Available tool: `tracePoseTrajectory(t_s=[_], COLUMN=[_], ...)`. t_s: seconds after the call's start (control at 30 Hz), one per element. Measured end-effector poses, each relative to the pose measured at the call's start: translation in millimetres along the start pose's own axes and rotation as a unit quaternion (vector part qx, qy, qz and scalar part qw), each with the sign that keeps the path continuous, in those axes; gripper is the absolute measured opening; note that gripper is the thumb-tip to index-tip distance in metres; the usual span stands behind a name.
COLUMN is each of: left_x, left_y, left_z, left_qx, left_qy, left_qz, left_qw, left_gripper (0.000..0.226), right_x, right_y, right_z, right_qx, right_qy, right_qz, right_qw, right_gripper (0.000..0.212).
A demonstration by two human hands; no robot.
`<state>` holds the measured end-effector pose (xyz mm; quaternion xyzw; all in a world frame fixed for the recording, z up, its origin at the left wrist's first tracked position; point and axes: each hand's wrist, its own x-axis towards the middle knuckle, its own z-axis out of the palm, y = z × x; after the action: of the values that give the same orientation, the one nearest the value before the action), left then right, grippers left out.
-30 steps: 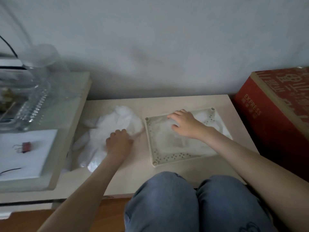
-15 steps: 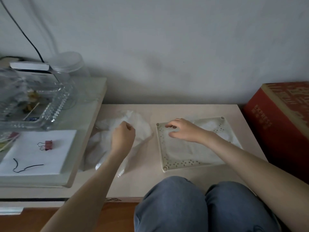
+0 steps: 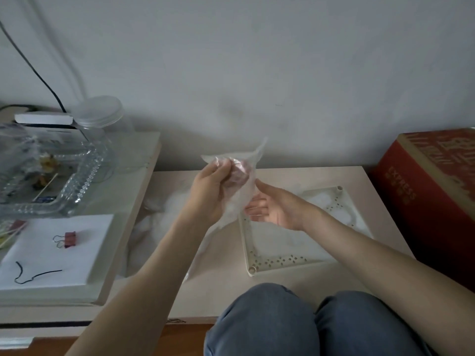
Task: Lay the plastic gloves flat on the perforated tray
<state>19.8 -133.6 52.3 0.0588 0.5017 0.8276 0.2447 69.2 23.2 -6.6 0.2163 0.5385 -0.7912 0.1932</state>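
Here, the left hand [image 3: 208, 191] grips a glove [image 3: 240, 195] aloft between pile [image 3: 156, 217] and tray [image 3: 282, 264]; the right hand [image 3: 273, 210] (fingers straight) touches its lower edge. The clingy film may crumple when laid.

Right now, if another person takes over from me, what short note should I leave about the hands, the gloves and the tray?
Left hand: grips one glove, raised in the air between pile and tray.
Right hand: open, palm up, fingers at the glove's edge, above the tray's left side.
Tray: on the table, with laid gloves in its far part.
Pile: more gloves, on the table left of the tray.
Left to do: spread the raised glove flat on the tray, then the pile.
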Motion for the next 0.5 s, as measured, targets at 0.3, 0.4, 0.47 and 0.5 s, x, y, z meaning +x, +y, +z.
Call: tracePoseTrajectory(t_s=[0.3, 0.4, 0.47, 0.5], left_x=[14, 19, 23, 27], left_y=[-40, -52, -60, -65], left_z=[15, 3, -6, -9], left_qx=[-0.144, -0.192, -0.138, -0.090], left_qy=[0.011, 0.004, -0.016, -0.035], left_qz=[-0.118, -0.168, -0.213, -0.236], left_qw=[0.982, 0.967, 0.967, 0.967], left_gripper=[0.025, 0.027, 0.041, 0.046], right_x=[-22, -34, -41, -44], right_y=[1, -4, -3, 0], right_z=[-38, -62, -79, -88], right_qx=[0.194, 0.124, 0.040, -0.018], right_qy=[-0.058, 0.039, 0.087, 0.102], right_qz=[-0.167, -0.181, -0.148, -0.126], right_qw=[0.965, 0.975, 0.984, 0.987], right_gripper=[0.033, 0.010, 0.009, 0.008])
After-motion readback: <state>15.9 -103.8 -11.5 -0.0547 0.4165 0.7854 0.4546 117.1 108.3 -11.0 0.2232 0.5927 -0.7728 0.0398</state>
